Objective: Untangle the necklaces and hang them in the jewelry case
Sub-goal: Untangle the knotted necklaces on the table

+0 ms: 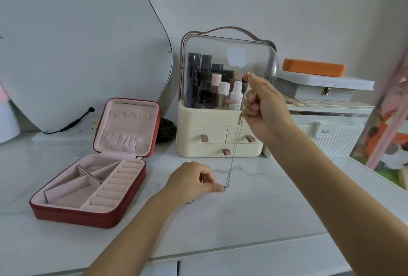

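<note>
Thin silver necklace chains [234,154] hang twisted together in mid-air, stretched between my two hands. My right hand [265,103] is raised in front of the cosmetic organiser and pinches the chains' upper ends. My left hand [194,180] is low over the white tabletop and pinches the bottom end, where a small pendant shows. The red jewelry case [88,214] lies open at the left, with a pink lining, ring rolls and dividers in its tray. Its upright lid [130,125] has small hooks and a gathered pocket, with nothing hanging there.
A cream cosmetic organiser [220,134] with a clear dome and three drawers stands behind the chains. To its right, a white ribbed box [335,141] carries stacked grey and orange boxes. A curved mirror [77,44] leans at the back left. A framed picture [384,150] leans at the right.
</note>
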